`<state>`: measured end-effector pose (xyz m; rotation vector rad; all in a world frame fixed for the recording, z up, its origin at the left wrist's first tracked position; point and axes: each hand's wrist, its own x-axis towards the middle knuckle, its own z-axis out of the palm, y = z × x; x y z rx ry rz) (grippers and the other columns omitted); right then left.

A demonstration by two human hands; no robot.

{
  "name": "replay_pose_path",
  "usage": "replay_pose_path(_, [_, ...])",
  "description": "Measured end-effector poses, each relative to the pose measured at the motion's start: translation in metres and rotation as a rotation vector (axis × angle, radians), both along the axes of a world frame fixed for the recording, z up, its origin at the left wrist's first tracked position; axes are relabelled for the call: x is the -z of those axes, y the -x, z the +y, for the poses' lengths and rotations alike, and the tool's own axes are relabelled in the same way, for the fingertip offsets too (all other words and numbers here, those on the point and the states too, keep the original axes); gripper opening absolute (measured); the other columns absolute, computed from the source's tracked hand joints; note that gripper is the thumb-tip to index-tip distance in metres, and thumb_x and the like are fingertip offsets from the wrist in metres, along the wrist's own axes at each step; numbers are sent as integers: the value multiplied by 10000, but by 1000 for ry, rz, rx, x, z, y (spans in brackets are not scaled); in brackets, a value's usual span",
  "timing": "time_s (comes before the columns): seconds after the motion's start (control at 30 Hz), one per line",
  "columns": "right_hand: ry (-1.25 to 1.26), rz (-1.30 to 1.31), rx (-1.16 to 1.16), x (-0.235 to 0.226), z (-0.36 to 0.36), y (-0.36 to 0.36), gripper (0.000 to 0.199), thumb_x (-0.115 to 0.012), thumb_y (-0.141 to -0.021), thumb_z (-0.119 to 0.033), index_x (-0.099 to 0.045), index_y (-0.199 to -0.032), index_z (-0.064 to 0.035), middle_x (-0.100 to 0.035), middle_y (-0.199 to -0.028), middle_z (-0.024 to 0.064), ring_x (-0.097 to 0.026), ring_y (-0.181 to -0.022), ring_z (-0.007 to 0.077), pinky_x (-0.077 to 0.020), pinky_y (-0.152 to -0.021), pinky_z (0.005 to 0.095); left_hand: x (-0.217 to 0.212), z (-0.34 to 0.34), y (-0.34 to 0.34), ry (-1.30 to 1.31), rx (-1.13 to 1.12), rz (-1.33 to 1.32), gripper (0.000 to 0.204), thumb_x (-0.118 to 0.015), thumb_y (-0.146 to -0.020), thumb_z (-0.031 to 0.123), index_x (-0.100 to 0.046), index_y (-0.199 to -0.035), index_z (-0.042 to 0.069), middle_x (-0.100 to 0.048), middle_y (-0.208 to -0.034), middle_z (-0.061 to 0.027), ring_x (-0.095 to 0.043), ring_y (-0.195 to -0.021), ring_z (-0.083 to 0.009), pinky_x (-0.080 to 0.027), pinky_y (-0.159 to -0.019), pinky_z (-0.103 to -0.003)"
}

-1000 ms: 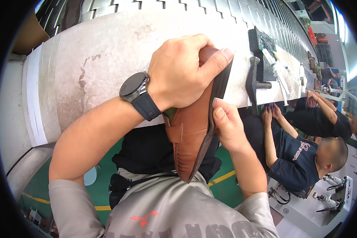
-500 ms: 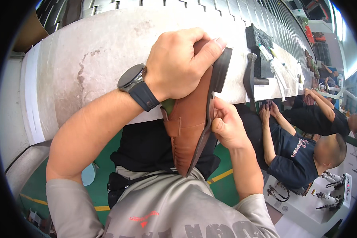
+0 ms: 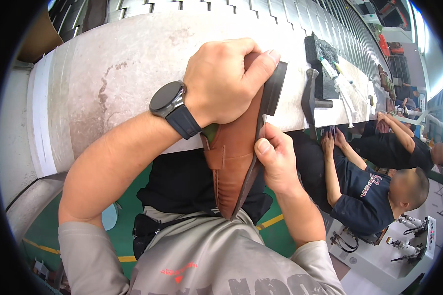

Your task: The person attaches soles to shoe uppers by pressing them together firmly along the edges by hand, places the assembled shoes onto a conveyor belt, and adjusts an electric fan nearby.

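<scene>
A brown leather loafer [image 3: 236, 152] is held toe down at the table's near edge, its dark sole turned to the right. My left hand [image 3: 224, 81] wraps round its heel end, thumb lying by the black heel [image 3: 274, 88]. Green lining shows at the shoe's opening. My right hand [image 3: 279, 155] is closed in a pinch at the sole's edge, just below the heel, with the thumb against the shoe's side. A small whitish sliver shows by its index finger; whatever lies between those fingertips is hidden.
On the pale worktable [image 3: 128, 64], to the right, lie a hammer [image 3: 308, 101], a black block [image 3: 325, 71] and syringes [image 3: 347, 101]. A slatted metal conveyor [image 3: 261, 12] runs behind. Co-workers [image 3: 364, 189] sit at the right, near a white machine [image 3: 379, 255].
My right thumb has shifted left and up onto the side of the shoe, and the hand has turned slightly. Left hand and shoe stay nearly in place.
</scene>
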<state>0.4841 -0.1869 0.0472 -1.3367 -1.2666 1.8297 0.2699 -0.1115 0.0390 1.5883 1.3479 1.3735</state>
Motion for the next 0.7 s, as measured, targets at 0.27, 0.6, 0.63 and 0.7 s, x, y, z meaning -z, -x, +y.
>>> replay_pose_path(0.27, [-6,147,-121,-10,5,1,625,-910,-894,-358,-601,-1261,43,-700,-1070,39,-632,-940,51,-531,-797,229,0,0,4,-13,26,-62,384,-635,-1066,314,-755,-997,-44,-695,-739,-95,-630,-676,-147,-501,-638,-304])
replay_pose_path(0.6, [-413,-419,-81,-52,42,36,418,-780,-1005,-331,-704,-1152,53,-739,-842,82,-665,-769,96,-537,-684,288,-6,29,44,9,-159,-93,465,-595,-1062,412,-755,-931,-5,-733,-798,-208,-724,-772,-321,-552,-703,-402])
replay_pose_path(0.63, [-490,-399,-8,-56,44,44,425,-774,-1011,-328,-709,-1182,55,-782,-923,139,-722,-847,133,-574,-754,314,-9,34,51,46,-195,-188,506,-551,-1105,410,-731,-954,-38,-709,-776,-184,-692,-760,-252,-516,-712,-367])
replay_pose_path(0.7, [-936,-490,22,-47,54,37,437,-746,-1033,-307,-704,-1269,59,-786,-1142,228,-753,-1064,207,-575,-937,371,-13,43,61,60,-409,121,505,-582,-1057,420,-748,-938,-43,-734,-922,-303,-740,-894,-434,-557,-800,-488])
